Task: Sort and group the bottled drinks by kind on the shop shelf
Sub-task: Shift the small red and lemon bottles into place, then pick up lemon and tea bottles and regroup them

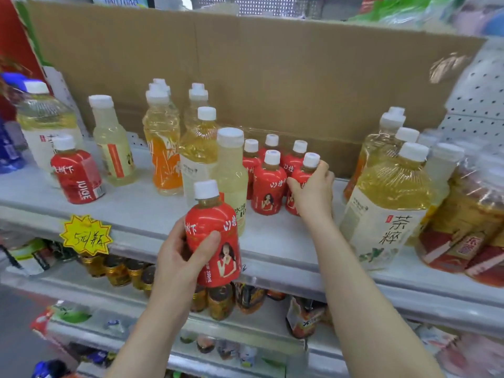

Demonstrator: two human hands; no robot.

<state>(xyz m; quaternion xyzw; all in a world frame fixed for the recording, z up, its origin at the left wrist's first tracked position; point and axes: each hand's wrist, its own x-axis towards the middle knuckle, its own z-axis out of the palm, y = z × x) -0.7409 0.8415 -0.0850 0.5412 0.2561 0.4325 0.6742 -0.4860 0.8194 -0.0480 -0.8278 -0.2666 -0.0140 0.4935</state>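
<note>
My left hand [178, 253] grips a small red-labelled juice bottle [214, 236] with a white cap, held upright in front of the shelf's edge [152, 236]. My right hand [313, 190] is closed around another red bottle [306, 170] standing at the right end of a cluster of red bottles [268, 184] in the middle of the shelf. One more red bottle [76, 173] stands alone at the left. Tall orange-labelled bottles [163, 148] and pale cloudy bottles [231, 170] stand between them. Large yellow tea bottles [387, 203] stand to the right.
A brown cardboard sheet [272, 72] backs the shelf. A shrink-wrapped pack of tea [469, 227] sits at the far right. A yellow star price tag [86, 236] hangs on the shelf's front. Lower shelves hold cans and dark bottles [221, 301].
</note>
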